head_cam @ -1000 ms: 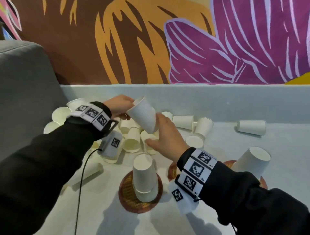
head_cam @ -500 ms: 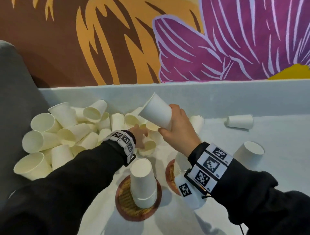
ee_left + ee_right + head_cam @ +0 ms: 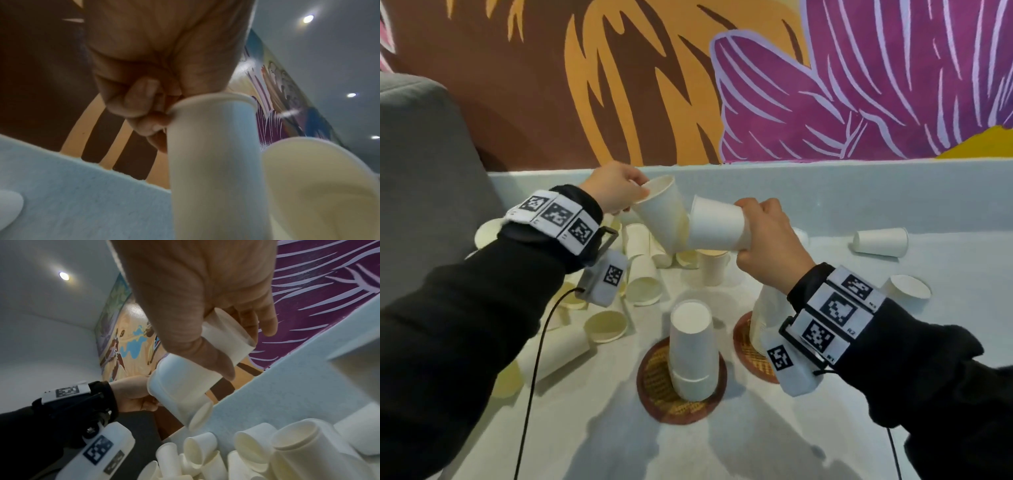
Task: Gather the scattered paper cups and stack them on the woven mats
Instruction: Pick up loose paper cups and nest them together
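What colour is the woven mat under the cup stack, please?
The woven mat is golden-brown with a reddish-brown rim, clearest in the head view.

We now have a cup in each hand. The left hand (image 3: 613, 186), which half a second ago reaches empty into the loose cup pile (image 3: 643, 270), is up off the table pinching a cup by its rim (image 3: 662, 212). The right hand (image 3: 767, 243) drops a bit, and its cup (image 3: 717, 224) is turned from bottom-up to sideways, bottom pointing left, right beside the left hand's cup above the pile.
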### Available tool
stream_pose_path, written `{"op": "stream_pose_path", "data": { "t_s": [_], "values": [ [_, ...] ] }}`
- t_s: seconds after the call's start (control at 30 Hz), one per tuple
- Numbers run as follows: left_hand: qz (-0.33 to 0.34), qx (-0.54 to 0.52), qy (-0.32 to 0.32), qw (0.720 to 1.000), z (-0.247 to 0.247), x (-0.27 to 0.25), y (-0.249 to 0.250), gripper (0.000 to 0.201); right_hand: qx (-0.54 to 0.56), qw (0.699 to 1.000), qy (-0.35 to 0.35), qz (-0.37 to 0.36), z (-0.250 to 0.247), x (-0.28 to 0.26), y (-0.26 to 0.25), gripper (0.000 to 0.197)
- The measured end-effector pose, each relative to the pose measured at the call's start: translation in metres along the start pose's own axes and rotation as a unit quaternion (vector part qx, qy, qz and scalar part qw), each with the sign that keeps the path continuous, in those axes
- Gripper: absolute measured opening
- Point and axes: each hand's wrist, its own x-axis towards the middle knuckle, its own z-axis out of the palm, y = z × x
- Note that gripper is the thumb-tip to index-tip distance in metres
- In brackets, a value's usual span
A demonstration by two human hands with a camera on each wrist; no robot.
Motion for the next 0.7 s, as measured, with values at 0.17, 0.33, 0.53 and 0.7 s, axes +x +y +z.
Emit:
{"op": "stream_pose_path", "data": {
  "t_s": [0.17, 0.33, 0.53, 0.7],
  "values": [
    [-0.042, -0.038, 0.039, 0.998, -0.016, -0.016, -0.012, 0.024, 0.003, 1.0, 0.02, 0.009, 0.002, -0.011, -0.01, 0.059],
    [0.024, -0.068, -0.084, 0.994, -0.006, -0.054, 0.008, 0.02, 0.082, 0.996, -0.003, -0.037, 0.003, -0.026, -0.035, 0.069],
    [0.087, -0.107, -0.142, 0.98, 0.007, -0.07, 0.014, 0.018, 0.085, 0.989, 0.121, -0.02, -0.028, -0.051, -0.059, 0.083],
    [0.107, -0.165, -0.09, 0.976, 0.027, -0.066, 0.006, 0.051, 0.119, 0.98, 0.155, -0.041, -0.042, -0.065, -0.074, 0.072]
  ]
}}
